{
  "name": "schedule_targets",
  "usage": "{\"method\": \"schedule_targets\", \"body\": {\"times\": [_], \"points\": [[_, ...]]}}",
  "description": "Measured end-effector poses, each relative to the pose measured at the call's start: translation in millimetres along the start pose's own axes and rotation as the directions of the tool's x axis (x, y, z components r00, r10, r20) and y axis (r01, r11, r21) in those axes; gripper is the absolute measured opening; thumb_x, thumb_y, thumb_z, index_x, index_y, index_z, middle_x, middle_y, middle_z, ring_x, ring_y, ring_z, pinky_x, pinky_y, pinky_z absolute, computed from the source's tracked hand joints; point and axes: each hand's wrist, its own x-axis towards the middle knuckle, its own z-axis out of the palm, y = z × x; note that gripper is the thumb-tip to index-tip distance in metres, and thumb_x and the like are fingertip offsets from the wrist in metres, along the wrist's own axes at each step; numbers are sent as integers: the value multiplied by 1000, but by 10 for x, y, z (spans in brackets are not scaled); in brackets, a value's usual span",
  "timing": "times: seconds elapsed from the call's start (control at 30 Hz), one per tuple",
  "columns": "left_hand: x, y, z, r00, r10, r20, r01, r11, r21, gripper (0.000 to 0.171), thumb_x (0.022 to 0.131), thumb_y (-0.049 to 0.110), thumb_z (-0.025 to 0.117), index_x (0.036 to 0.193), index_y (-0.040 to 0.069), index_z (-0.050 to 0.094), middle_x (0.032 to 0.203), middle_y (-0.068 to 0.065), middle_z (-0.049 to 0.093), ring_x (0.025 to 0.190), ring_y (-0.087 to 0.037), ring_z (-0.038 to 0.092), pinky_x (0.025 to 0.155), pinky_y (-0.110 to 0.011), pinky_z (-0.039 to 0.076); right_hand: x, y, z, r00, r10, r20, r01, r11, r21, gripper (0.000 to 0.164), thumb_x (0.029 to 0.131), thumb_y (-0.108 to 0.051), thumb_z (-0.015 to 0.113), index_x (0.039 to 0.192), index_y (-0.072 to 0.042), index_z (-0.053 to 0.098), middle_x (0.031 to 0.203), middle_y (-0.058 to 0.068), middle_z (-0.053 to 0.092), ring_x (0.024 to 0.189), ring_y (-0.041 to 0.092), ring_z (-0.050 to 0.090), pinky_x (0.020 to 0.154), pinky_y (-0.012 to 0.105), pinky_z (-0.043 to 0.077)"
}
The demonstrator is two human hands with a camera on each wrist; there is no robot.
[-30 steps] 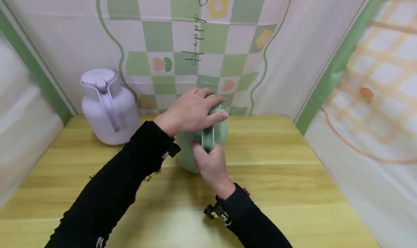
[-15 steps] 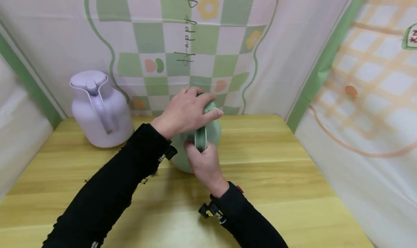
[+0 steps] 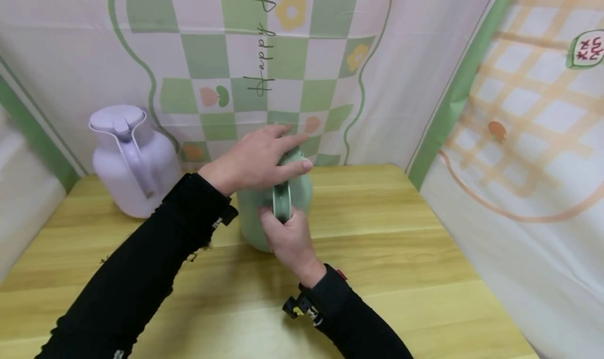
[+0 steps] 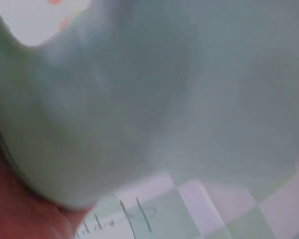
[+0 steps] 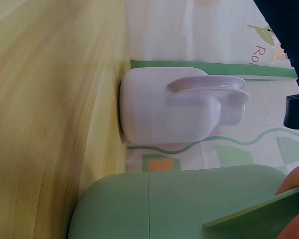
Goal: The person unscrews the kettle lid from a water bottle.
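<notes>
A pale green jug (image 3: 255, 220) stands upright on the wooden table, its lid end mostly covered by my left hand (image 3: 257, 157). That hand lies across the top with fingers stretched out and the thumb spread to the right. My right hand (image 3: 292, 238) grips the jug's handle (image 3: 282, 202), thumb along its left side. In the left wrist view the green body (image 4: 154, 99) fills most of the picture, blurred. The right wrist view shows the jug's side (image 5: 139, 209) and fingers (image 5: 294, 181) around the handle.
To the left, a lilac jug (image 3: 137, 165) of similar shape stands near the back edge of the wooden table (image 3: 377, 275). Behind hangs a checked green-and-white cloth (image 3: 283, 55), and a cloth with orange checks (image 3: 533, 112) hangs at the right.
The head view has turned slightly right, so everything sits further left. My left hand's fingers look straighter over the jug's top. My right hand keeps its grip on the handle.
</notes>
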Motion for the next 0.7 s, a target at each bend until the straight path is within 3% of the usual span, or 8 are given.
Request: {"method": "schedule_targets", "body": {"times": [0.13, 0.27, 0.5, 0.7], "points": [[17, -110, -16, 995, 99, 18, -98, 995, -22, 69, 96, 66, 35, 151, 25, 41, 157, -15, 32, 142, -30, 28, 114, -46, 28, 8, -12, 2, 1000, -7, 12, 7, 1000, 10, 46, 99, -25, 54, 57, -13, 38, 43, 5, 34, 35, 23, 34, 38, 33, 29], [18, -162, 6, 991, 130, 42, -128, 991, -33, 65, 98, 64, 32, 150, 27, 42, 158, -10, 32, 144, -25, 25, 115, -45, 27, 16, -31, 0, 1000, -10, 24, 9, 1000, 23, 45, 99, -25, 53, 59, -12, 39, 44, 5, 33, 35, 23, 33, 38, 33, 28], [37, -144, 29, 994, 108, 25, -107, 994, -27, 62, 99, 62, 32, 146, 25, 48, 155, -11, 37, 141, -26, 32, 113, -44, 31, 27, -22, -3, 1000, 3, 13, -4, 1000, 27, 46, 99, -27, 54, 58, -11, 39, 44, 5, 34, 36, 24, 34, 39, 33, 29], [55, -90, 31, 998, 36, 44, -35, 999, -30, 61, 99, 61, 32, 146, 26, 48, 154, -11, 38, 140, -27, 33, 112, -45, 31, 28, -5, -1, 1000, 3, 3, -3, 1000, 29, 46, 98, -26, 55, 57, -11, 39, 43, 6, 35, 35, 24, 35, 38, 33, 29]]}}
